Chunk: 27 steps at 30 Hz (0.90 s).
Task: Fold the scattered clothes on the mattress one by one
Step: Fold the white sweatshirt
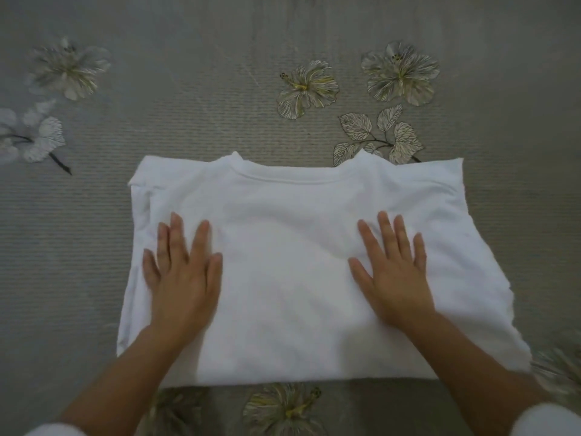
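Note:
A white T-shirt (283, 234) lies flat on the grey mattress (188, 127), folded into a rough rectangle with its collar at the far edge and its sleeves tucked under. My left hand (180, 272) presses flat on the shirt's left part, fingers straight and spread. On the shirt's right part my right hand (394, 272) lies flat in the same way, fingers pointing away from me. Neither hand holds any cloth.
The mattress cover is grey with printed flowers (306, 89) and leaves (377, 136) behind the shirt and along the near edge. No other clothes show in this view. White sleeves appear at the bottom corners.

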Each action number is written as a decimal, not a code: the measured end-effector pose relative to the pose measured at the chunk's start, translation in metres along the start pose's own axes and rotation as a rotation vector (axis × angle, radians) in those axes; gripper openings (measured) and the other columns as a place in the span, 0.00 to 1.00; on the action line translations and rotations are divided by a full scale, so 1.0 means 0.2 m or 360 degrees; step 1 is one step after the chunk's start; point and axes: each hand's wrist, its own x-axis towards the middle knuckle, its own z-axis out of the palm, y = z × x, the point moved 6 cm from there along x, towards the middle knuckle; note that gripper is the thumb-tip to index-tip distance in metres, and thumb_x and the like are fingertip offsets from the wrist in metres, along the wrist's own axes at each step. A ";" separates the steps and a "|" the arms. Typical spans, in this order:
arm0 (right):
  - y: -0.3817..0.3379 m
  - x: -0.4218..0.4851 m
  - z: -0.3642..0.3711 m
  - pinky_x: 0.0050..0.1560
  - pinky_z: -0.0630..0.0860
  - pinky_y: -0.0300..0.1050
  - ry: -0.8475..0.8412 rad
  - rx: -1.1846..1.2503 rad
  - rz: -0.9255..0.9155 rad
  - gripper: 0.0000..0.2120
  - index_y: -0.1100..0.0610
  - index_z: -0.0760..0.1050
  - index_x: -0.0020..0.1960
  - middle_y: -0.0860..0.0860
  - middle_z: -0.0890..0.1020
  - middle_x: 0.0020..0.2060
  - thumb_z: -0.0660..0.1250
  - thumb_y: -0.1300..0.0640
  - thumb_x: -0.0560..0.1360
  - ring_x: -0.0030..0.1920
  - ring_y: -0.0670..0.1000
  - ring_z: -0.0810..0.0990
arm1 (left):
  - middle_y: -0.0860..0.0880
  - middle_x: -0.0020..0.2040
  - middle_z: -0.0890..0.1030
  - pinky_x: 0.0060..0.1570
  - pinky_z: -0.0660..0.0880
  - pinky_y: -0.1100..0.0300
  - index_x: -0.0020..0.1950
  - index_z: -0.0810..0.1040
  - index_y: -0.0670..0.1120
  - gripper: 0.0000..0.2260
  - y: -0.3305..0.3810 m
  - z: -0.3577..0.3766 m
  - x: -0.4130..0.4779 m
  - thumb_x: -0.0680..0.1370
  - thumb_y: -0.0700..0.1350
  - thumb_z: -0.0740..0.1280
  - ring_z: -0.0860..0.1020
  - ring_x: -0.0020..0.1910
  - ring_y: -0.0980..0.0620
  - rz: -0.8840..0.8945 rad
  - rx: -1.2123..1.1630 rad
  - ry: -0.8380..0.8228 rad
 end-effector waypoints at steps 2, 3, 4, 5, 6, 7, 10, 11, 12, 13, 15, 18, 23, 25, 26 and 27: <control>0.01 0.00 -0.01 0.73 0.35 0.52 0.0001 -0.0023 0.0013 0.31 0.47 0.49 0.78 0.52 0.50 0.78 0.44 0.38 0.78 0.77 0.53 0.42 | 0.41 0.78 0.46 0.71 0.44 0.39 0.77 0.52 0.53 0.28 -0.05 -0.03 -0.05 0.78 0.59 0.48 0.44 0.77 0.43 -0.0197 -0.0035 0.0081; 0.01 -0.01 -0.01 0.73 0.34 0.53 0.0000 -0.0039 -0.0008 0.31 0.47 0.48 0.78 0.52 0.49 0.78 0.43 0.38 0.78 0.77 0.53 0.42 | 0.39 0.77 0.49 0.70 0.46 0.39 0.77 0.52 0.52 0.28 -0.07 -0.07 -0.07 0.78 0.59 0.49 0.47 0.76 0.40 -0.0321 -0.0060 0.0126; 0.00 -0.03 -0.02 0.74 0.35 0.54 0.0007 -0.0064 -0.0051 0.30 0.48 0.47 0.78 0.52 0.49 0.78 0.43 0.39 0.78 0.77 0.54 0.42 | 0.38 0.76 0.51 0.70 0.47 0.38 0.77 0.53 0.51 0.27 -0.11 -0.10 -0.11 0.79 0.58 0.49 0.51 0.74 0.38 -0.0460 -0.0086 0.0165; -0.02 -0.07 -0.02 0.74 0.37 0.55 0.0007 -0.0089 -0.0113 0.30 0.49 0.48 0.78 0.53 0.51 0.78 0.44 0.40 0.78 0.77 0.54 0.44 | 0.37 0.75 0.55 0.69 0.49 0.39 0.77 0.53 0.49 0.26 -0.15 -0.12 -0.15 0.81 0.58 0.50 0.55 0.73 0.38 -0.0609 -0.0113 0.0188; -0.04 -0.12 -0.01 0.74 0.39 0.56 0.0008 -0.0097 -0.0180 0.29 0.50 0.51 0.78 0.54 0.54 0.77 0.46 0.42 0.79 0.77 0.55 0.47 | 0.37 0.73 0.59 0.68 0.52 0.40 0.77 0.54 0.48 0.25 -0.18 -0.13 -0.20 0.82 0.56 0.51 0.59 0.70 0.38 -0.0753 -0.0139 0.0190; -0.07 -0.17 0.00 0.74 0.41 0.57 0.0015 -0.0084 -0.0237 0.28 0.51 0.54 0.77 0.55 0.58 0.76 0.47 0.44 0.79 0.76 0.56 0.50 | 0.36 0.70 0.63 0.66 0.55 0.41 0.76 0.57 0.46 0.25 -0.21 -0.14 -0.25 0.82 0.55 0.53 0.63 0.67 0.37 -0.0862 -0.0172 0.0179; -0.11 -0.27 0.03 0.73 0.44 0.57 0.0000 0.0015 -0.0221 0.27 0.52 0.62 0.75 0.56 0.64 0.74 0.48 0.46 0.78 0.75 0.55 0.54 | 0.33 0.57 0.75 0.53 0.67 0.46 0.63 0.67 0.38 0.18 -0.24 -0.14 -0.34 0.82 0.51 0.54 0.74 0.54 0.35 -0.0930 -0.0294 0.0073; -0.11 -0.28 0.03 0.73 0.45 0.56 -0.0017 0.0050 -0.0185 0.27 0.52 0.62 0.75 0.55 0.64 0.74 0.48 0.46 0.78 0.75 0.55 0.55 | 0.33 0.50 0.77 0.47 0.68 0.48 0.57 0.68 0.37 0.17 -0.25 -0.14 -0.36 0.83 0.51 0.53 0.76 0.49 0.35 -0.0871 -0.0303 0.0058; -0.11 -0.28 0.03 0.72 0.45 0.56 -0.0028 0.0078 -0.0161 0.27 0.52 0.63 0.74 0.55 0.64 0.74 0.48 0.46 0.78 0.75 0.55 0.55 | 0.34 0.45 0.77 0.43 0.68 0.49 0.52 0.69 0.38 0.16 -0.26 -0.17 -0.37 0.83 0.51 0.53 0.76 0.44 0.36 -0.0799 -0.0313 0.0086; -0.10 -0.28 0.02 0.72 0.46 0.56 -0.0032 0.0092 -0.0156 0.27 0.52 0.63 0.74 0.55 0.65 0.74 0.48 0.46 0.78 0.75 0.55 0.57 | 0.37 0.41 0.76 0.40 0.67 0.50 0.50 0.69 0.39 0.16 -0.28 -0.20 -0.37 0.83 0.52 0.52 0.75 0.40 0.38 -0.0738 -0.0316 0.0137; -0.11 -0.28 0.01 0.72 0.46 0.55 -0.0034 0.0078 -0.0196 0.27 0.52 0.65 0.74 0.55 0.66 0.73 0.49 0.45 0.77 0.74 0.56 0.60 | 0.42 0.37 0.75 0.37 0.66 0.52 0.48 0.69 0.41 0.18 -0.35 -0.26 -0.37 0.82 0.54 0.51 0.73 0.36 0.43 -0.0673 -0.0276 0.0228; -0.11 -0.29 0.01 0.72 0.47 0.55 -0.0041 0.0006 -0.0324 0.27 0.52 0.66 0.73 0.54 0.68 0.72 0.50 0.44 0.77 0.74 0.56 0.62 | 0.43 0.36 0.74 0.37 0.65 0.53 0.48 0.71 0.41 0.19 -0.42 -0.24 -0.37 0.83 0.55 0.50 0.72 0.36 0.44 -0.0687 -0.0216 0.0262; 0.01 -0.34 -0.04 0.72 0.43 0.54 -0.0025 -0.0009 -0.0265 0.28 0.53 0.66 0.73 0.55 0.67 0.73 0.51 0.43 0.77 0.74 0.54 0.59 | 0.35 0.48 0.78 0.44 0.68 0.50 0.54 0.73 0.37 0.17 -0.44 -0.20 -0.37 0.83 0.50 0.54 0.74 0.45 0.39 -0.0948 -0.0324 0.0322; 0.10 -0.36 -0.09 0.72 0.42 0.55 0.0056 -0.0007 -0.0203 0.27 0.54 0.66 0.73 0.56 0.67 0.73 0.52 0.44 0.76 0.74 0.54 0.56 | 0.34 0.61 0.72 0.57 0.66 0.42 0.63 0.70 0.38 0.15 -0.36 -0.22 -0.38 0.82 0.47 0.56 0.70 0.59 0.36 -0.1015 -0.0257 0.0427; 0.15 -0.36 -0.12 0.73 0.42 0.55 0.0097 -0.0004 -0.0169 0.27 0.54 0.65 0.73 0.56 0.66 0.73 0.52 0.45 0.76 0.74 0.54 0.55 | 0.35 0.66 0.68 0.62 0.62 0.40 0.67 0.68 0.39 0.16 -0.28 -0.23 -0.38 0.82 0.46 0.57 0.66 0.65 0.36 -0.0967 -0.0225 0.0491; 0.20 -0.37 -0.14 0.73 0.40 0.55 0.0126 -0.0009 -0.0131 0.27 0.54 0.64 0.73 0.56 0.65 0.73 0.52 0.46 0.77 0.75 0.54 0.54 | 0.37 0.70 0.64 0.66 0.57 0.39 0.69 0.66 0.41 0.18 -0.17 -0.22 -0.38 0.82 0.46 0.58 0.61 0.69 0.37 -0.0847 -0.0232 0.0530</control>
